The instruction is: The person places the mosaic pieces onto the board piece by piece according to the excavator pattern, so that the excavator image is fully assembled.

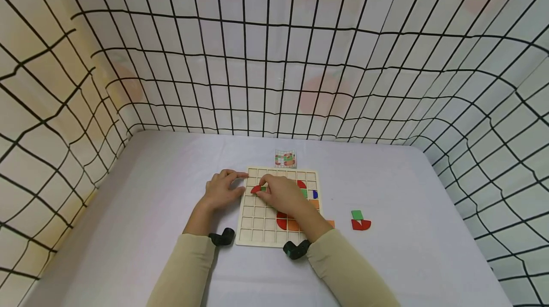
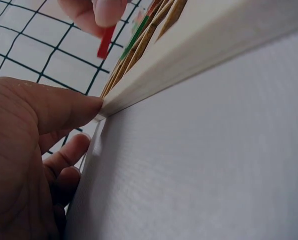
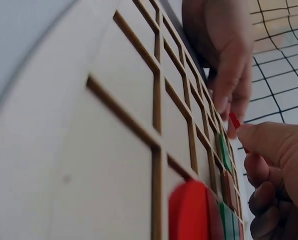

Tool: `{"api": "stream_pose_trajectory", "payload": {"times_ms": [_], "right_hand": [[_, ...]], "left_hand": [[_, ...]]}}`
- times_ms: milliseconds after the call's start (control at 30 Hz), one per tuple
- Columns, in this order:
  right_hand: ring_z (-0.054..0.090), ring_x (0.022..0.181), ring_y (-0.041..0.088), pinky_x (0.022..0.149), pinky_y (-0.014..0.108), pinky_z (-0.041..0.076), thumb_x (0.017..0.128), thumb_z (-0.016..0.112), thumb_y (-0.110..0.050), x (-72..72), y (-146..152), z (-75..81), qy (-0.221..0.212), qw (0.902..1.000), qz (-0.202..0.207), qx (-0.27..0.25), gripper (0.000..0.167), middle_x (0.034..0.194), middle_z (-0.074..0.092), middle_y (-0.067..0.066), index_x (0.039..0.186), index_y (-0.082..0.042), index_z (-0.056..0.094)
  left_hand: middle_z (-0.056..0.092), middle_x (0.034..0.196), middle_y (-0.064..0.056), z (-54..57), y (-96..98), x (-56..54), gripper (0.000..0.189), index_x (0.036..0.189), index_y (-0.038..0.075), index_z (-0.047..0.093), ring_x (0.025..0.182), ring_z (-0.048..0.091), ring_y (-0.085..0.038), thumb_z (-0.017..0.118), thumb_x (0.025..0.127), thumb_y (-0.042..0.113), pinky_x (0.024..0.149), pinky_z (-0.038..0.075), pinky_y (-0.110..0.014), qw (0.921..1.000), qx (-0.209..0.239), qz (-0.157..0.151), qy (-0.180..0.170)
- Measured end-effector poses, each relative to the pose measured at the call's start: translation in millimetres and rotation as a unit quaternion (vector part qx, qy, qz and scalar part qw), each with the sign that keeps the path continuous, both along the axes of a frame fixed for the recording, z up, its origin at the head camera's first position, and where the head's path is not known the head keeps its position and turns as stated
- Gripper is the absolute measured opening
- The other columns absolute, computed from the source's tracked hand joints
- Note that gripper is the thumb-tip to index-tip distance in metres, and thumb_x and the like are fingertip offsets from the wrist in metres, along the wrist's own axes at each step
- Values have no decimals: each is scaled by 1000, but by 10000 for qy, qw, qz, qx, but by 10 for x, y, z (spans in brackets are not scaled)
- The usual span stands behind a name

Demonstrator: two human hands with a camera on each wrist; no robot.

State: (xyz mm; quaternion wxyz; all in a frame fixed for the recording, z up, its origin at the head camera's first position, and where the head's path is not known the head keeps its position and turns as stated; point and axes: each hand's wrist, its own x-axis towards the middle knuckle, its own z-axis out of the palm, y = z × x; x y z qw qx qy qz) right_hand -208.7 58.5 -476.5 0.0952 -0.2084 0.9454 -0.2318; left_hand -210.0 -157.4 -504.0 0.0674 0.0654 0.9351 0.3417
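Observation:
My right hand (image 1: 284, 196) pinches a red curved-edge tile (image 1: 255, 189) between thumb and fingertips, tilted over the upper left of a pale wooden grid board (image 1: 253, 236). In the left wrist view the same red tile (image 2: 106, 44) hangs just above the grid. A green tile (image 3: 224, 151) lies in the grid close by in the right wrist view. At the board's left edge rests my left hand (image 1: 220, 189), index finger extended and thumb against the rim. Red, green, orange and blue tiles fill several cells on the board's right side, partly hidden under my right forearm.
Behind the board stands a small picture card (image 1: 285, 158) with a coloured pattern. To the right, a green tile (image 1: 357, 215) and red tiles (image 1: 364, 224) lie on the white tabletop (image 1: 403, 250). Black wire mesh (image 1: 266, 59) closes off the back and sides.

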Motion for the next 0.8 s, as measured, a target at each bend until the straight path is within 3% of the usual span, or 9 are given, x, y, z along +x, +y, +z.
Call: {"api": "stream_pose_trajectory", "payload": {"times_ms": [267,567,800], "right_hand": [[51,59,12,60,28,43,98,67,-38,-19,-141,-60,129,9992,-13,382,30,65,59,-7,120,-17,66],[62,79,14,75,34,52,98,67,-38,0,-215,-29,96,9989,-39,466,31,94,74,-3,122,-20,68],[58,71,13,70,31,49,98,68,-38,-2,-218,-38,165,9986,-16,500,31,81,69,-6,122,-18,69]], "left_hand": [[51,146,-12,20,2,14,43,139,24,63,133,44,-37,62,96,28,107,29,-61,10000,54,23,-41],[52,146,-12,-4,-10,6,42,138,24,63,132,45,-37,62,96,28,107,29,-61,10000,56,21,-9],[52,145,-12,-15,-4,-5,43,139,25,63,132,45,-37,63,96,28,107,29,-61,10000,47,12,12]]}}
